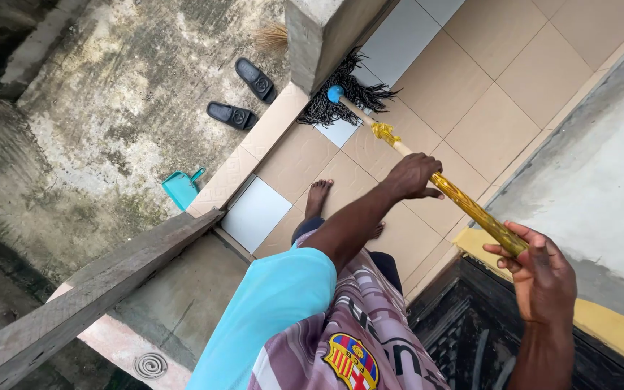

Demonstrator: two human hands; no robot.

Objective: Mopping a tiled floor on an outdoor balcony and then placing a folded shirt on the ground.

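Open tiled floor ahead; corner hemmed in.
Beige tiled floor [471, 94] lies open ahead. The black string mop head [352, 97] sits against the grey concrete pillar [319, 32], which blocks the far left. A grey concrete wall [601, 166] bounds the right; a weathered wooden plank [95, 289] crosses the near left.

Glossy gold wrapping on the mop handle [464, 201]; dark stringy yarn on the mop head [348, 97] at 12 o'clock. Smooth, faintly shiny ceramic floor tiles [492, 94]. Rough, stained concrete ground [124, 94] at 10 o'clock. Coarse grey wooden plank [88, 292]; smooth teal plastic dustpan [180, 188].
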